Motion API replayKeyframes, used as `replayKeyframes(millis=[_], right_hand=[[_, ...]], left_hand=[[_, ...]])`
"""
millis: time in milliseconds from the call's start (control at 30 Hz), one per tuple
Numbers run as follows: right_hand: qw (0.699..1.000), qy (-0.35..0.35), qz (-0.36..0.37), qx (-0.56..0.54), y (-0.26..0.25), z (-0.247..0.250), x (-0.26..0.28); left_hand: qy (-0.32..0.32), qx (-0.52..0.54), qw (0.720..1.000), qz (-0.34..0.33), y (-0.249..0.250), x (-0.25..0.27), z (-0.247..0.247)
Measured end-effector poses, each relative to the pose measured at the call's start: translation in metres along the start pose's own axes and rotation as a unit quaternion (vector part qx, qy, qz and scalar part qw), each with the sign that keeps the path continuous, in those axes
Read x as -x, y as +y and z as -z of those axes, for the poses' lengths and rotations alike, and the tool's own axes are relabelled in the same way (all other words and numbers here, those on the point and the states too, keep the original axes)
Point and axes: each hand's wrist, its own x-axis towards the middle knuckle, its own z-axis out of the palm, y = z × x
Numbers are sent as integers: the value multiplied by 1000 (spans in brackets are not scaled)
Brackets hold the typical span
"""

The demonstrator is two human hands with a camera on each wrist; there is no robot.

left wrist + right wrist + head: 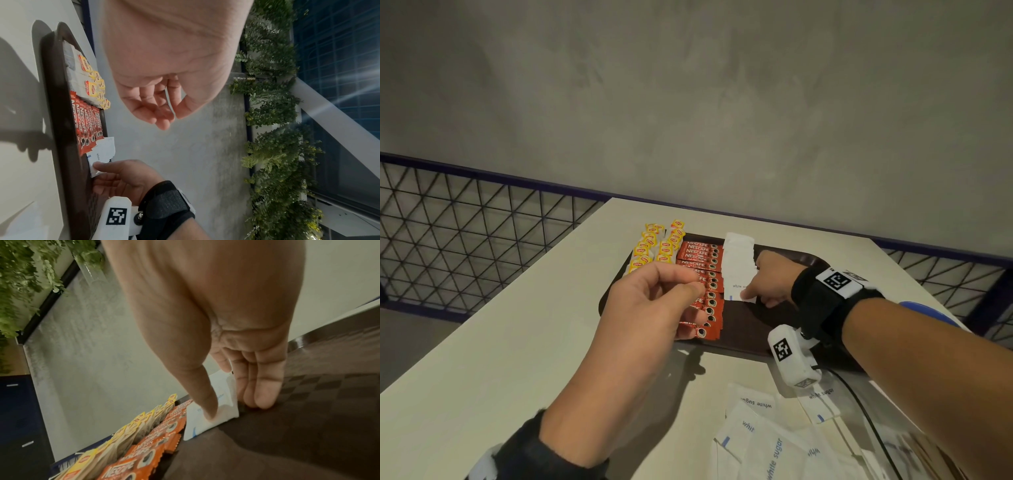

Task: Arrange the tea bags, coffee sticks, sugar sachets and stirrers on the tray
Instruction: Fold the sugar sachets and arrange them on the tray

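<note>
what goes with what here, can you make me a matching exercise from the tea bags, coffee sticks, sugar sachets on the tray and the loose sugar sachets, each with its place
Things:
1. tea bags
2. coffee sticks
3. sugar sachets on the tray
4. loose sugar sachets

Places:
A. on the table, off the tray, near its front edge
B. far left column of the tray
C. under the right hand
D. middle column, between yellow and white

Pairs: 1-B, 2-D, 3-C, 4-A
</note>
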Motion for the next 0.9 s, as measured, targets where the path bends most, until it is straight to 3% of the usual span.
replayKeyframes(millis=[267,900], right_hand=[[1000,-11,15,7,2,2,-3],[990,-22,-84,-106,12,7,-16]], left_hand=[[-4,1,1000,2,0,0,1],[-7,-13,1000,-4,0,0,1]])
